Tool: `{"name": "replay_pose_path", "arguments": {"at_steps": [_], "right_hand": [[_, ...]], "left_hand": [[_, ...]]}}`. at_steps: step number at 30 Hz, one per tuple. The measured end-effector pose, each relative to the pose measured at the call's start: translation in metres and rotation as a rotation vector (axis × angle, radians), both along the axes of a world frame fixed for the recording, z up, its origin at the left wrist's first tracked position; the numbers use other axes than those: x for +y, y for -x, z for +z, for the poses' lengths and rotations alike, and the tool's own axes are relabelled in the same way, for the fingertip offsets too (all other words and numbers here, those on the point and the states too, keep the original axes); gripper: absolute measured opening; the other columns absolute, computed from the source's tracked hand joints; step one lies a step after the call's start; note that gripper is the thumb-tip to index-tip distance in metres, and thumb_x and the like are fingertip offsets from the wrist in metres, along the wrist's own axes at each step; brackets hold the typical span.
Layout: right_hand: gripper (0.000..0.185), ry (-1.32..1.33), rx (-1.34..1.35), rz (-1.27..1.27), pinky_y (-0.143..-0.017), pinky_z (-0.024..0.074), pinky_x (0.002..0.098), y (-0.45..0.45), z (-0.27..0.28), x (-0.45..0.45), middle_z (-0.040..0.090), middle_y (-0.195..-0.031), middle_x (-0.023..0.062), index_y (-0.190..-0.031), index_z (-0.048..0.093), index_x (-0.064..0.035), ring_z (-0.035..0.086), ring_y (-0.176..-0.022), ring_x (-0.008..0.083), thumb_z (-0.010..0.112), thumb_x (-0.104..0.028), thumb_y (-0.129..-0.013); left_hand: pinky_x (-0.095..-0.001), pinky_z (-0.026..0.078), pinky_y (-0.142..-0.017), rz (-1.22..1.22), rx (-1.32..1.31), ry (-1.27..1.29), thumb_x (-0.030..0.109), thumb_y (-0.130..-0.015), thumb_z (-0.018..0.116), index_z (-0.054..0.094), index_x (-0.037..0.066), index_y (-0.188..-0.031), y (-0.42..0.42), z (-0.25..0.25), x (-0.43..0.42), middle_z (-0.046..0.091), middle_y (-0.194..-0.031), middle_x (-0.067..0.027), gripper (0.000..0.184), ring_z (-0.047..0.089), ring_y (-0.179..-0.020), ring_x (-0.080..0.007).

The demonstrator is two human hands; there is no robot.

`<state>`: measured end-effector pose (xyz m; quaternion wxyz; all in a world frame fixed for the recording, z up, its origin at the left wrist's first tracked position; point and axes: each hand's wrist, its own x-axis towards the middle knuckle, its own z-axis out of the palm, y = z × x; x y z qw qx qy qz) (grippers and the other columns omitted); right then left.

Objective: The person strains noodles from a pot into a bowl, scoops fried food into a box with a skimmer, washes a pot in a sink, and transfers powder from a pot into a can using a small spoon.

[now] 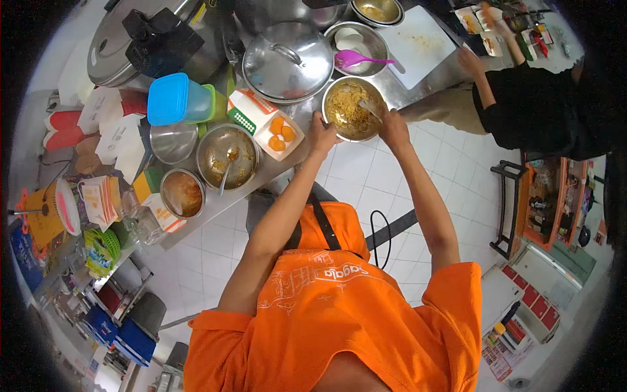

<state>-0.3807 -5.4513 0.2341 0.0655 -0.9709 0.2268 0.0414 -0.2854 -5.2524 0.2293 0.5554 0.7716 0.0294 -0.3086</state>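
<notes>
A steel mixing bowl (pixel 354 138) tilts at the table's edge, with crumbly yellow-brown noodles or a similar food (pixel 345 108) inside. My left hand (pixel 322 135) is closed on its near left rim. At the right rim, my right hand (pixel 394 129) is closed around the handle end of a metal spoon (pixel 371 108), whose head rests in the food. Whether those fingers also press on the bowl is hidden. Behind it stands a steel bowl (pixel 381 48) with a purple spoon (pixel 356 59). To the left lies an open paper box (pixel 292 128) holding several round orange pieces.
A lidded steel pot (pixel 287 59) stands behind my left hand. Leftward are a steel bowl with a spoon (pixel 228 157), a bowl of reddish sauce (pixel 183 194) and a blue-lidded container (pixel 175 99). A white cutting board (pixel 418 46) lies at back right. Another person (pixel 529 108) stands close on the right.
</notes>
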Motion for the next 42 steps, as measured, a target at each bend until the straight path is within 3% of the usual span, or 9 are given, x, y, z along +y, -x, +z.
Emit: {"name": "replay_pose_path", "arguments": {"at_steps": [4,8,13,18,21,25,31,35,42], "right_hand": [[0.045,0.083,0.093,0.116,-0.06,0.0531,0.0486,-0.006,-0.006,-0.005,0.067,-0.078,0.0203,-0.125,0.053,-0.0127,0.068,-0.076,0.0353,0.057,-0.005,-0.081],[0.025,-0.032,0.09,0.032,-0.07,0.0547,0.0468,-0.012,0.056,-0.004,0.068,-0.084,0.0187,-0.1,0.069,-0.0101,0.068,-0.082,0.0359,0.057,-0.007,-0.078],[0.025,-0.374,0.011,0.121,-0.071,0.0538,0.044,0.024,-0.006,0.02,0.068,-0.087,0.025,-0.095,0.072,-0.008,0.067,-0.083,0.04,0.062,-0.008,-0.073],[0.024,-0.285,-0.023,-0.14,-0.069,0.0528,0.047,-0.019,0.02,0.023,0.069,-0.086,0.0203,-0.1,0.073,-0.0124,0.066,-0.08,0.0394,0.058,-0.013,-0.081],[0.026,-0.186,0.094,0.07,-0.067,0.0526,0.0475,-0.003,0.01,0.026,0.068,-0.084,0.0213,-0.103,0.073,-0.0147,0.067,-0.077,0.0379,0.055,-0.016,-0.084],[0.041,0.043,-0.098,0.286,-0.058,0.0511,0.0412,0.051,0.052,0.048,0.065,-0.083,0.0135,-0.112,0.07,-0.0149,0.064,-0.066,0.0302,0.059,-0.001,-0.075],[0.046,0.052,-0.178,0.198,-0.052,0.0472,0.0373,0.104,0.08,0.032,0.055,-0.073,0.0076,-0.115,0.07,-0.0196,0.055,-0.055,0.0243,0.059,0.001,-0.076],[0.047,-0.023,-0.298,0.058,-0.053,0.0489,0.0391,0.079,0.111,0.042,0.054,-0.072,0.0073,-0.114,0.071,-0.0223,0.056,-0.057,0.0255,0.059,0.0,-0.074],[0.036,-0.104,-0.139,0.095,-0.06,0.0518,0.0422,0.073,0.099,0.015,0.063,-0.078,0.01,-0.105,0.073,-0.0201,0.063,-0.069,0.0303,0.061,-0.004,-0.075]], "left_hand": [[-0.0405,0.059,-0.05,0.016,-0.098,0.078,0.006,-0.079,0.067,0.045,0.007,-0.101,0.004,-0.054,-0.001,0.057,-0.083,-0.0113,0.031,0.066,-0.076,-0.0258],[-0.0413,0.058,-0.053,0.015,-0.086,0.047,0.005,-0.078,0.068,0.043,0.007,-0.097,-0.001,-0.02,0.007,0.058,-0.082,-0.0115,0.032,0.066,-0.075,-0.0273],[-0.0411,0.058,-0.052,0.07,-0.054,0.093,0.004,-0.078,0.067,0.042,0.007,-0.097,0.001,-0.01,0.001,0.061,-0.086,-0.0133,0.031,0.067,-0.073,-0.0282],[-0.0399,0.061,-0.05,0.017,-0.133,0.195,0.002,-0.079,0.065,0.042,0.005,-0.1,0.0,-0.033,0.007,0.06,-0.09,-0.0149,0.031,0.068,-0.075,-0.0284],[-0.0425,0.064,-0.054,0.086,0.171,0.189,0.003,-0.08,0.065,0.044,0.004,-0.104,-0.004,0.01,0.01,0.06,-0.098,-0.016,0.032,0.068,-0.081,-0.0304],[-0.0446,0.064,-0.055,0.215,0.3,0.29,0.003,-0.082,0.063,0.044,0.004,-0.107,-0.008,-0.024,0.013,0.058,-0.104,-0.0167,0.031,0.069,-0.083,-0.0334],[-0.0448,0.064,-0.055,0.215,0.333,0.202,-0.001,-0.084,0.059,0.043,0.004,-0.11,-0.011,0.0,0.011,0.056,-0.113,-0.0179,0.031,0.068,-0.086,-0.0355],[-0.0451,0.064,-0.055,0.157,0.273,0.185,-0.001,-0.084,0.058,0.041,0.004,-0.114,-0.012,-0.002,0.013,0.055,-0.115,-0.018,0.035,0.068,-0.091,-0.0366],[-0.046,0.064,-0.057,0.14,0.222,0.21,-0.001,-0.083,0.058,0.041,0.006,-0.116,-0.01,-0.008,0.024,0.057,-0.115,-0.0163,0.038,0.067,-0.095,-0.034]]}}
